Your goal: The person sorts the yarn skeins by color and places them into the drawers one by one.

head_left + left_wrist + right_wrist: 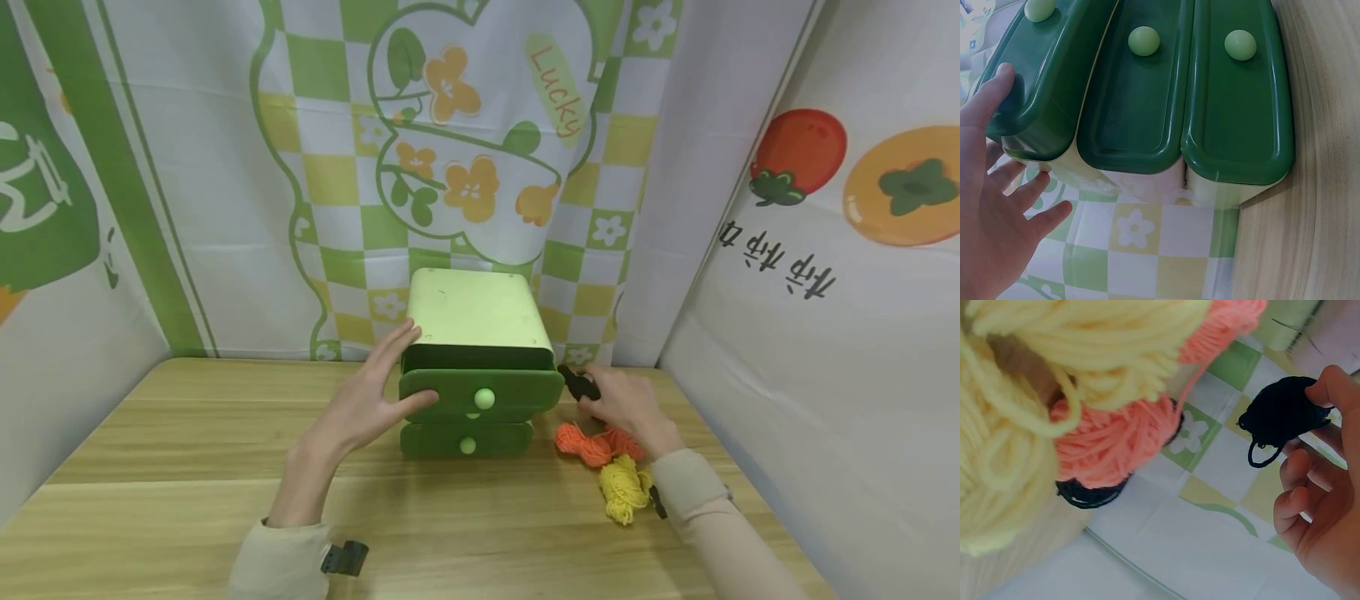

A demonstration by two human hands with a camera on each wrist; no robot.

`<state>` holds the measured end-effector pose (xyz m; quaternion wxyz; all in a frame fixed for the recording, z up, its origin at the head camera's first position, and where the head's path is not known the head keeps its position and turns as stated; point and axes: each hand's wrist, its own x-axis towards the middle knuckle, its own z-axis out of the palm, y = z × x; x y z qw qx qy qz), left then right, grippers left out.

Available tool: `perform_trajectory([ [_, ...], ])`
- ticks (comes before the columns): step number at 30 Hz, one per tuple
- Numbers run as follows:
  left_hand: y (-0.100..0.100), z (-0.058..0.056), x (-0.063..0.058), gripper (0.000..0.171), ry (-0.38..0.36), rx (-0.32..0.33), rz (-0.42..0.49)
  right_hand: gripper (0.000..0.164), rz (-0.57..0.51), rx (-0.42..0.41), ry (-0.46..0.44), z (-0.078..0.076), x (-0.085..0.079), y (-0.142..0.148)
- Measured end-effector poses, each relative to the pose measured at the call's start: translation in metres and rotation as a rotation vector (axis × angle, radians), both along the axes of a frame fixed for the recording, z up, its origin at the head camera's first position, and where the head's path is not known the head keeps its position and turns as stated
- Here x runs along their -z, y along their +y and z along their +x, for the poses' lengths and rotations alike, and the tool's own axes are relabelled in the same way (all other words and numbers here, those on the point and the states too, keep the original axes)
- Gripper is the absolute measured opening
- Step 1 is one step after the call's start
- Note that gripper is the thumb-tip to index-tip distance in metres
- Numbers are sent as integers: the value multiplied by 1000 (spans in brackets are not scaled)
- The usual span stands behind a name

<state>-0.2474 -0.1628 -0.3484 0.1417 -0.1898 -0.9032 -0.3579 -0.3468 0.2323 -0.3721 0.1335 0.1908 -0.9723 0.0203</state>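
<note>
A small green drawer cabinet (480,308) has three drawers with round pale knobs. Its top drawer (442,392) stands partly pulled out, with a dark gap above the front. My left hand (360,408) is at the cabinet's left side; its thumb touches the top drawer's front while the other fingers stay spread and fairly straight. In the left wrist view the left hand (1007,200) shows the same pose. To the right of the drawer, my right hand (626,404) pinches a black yarn bundle (1282,415) between thumb and fingers, clear of the table in the right wrist view.
Orange yarn (585,446) and yellow yarn (624,490) lie on the wooden table (450,533) below my right hand. Black yarn (1094,495) shows under the orange yarn. A patterned curtain (322,192) hangs right behind the cabinet, and printed cloth walls stand at both sides.
</note>
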Motion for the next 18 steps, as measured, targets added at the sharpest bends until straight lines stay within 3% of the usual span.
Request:
perform_trajectory([
  [18,0,0,0,89,-5,-1,3,43,-94,-120,252,21,-33,0],
])
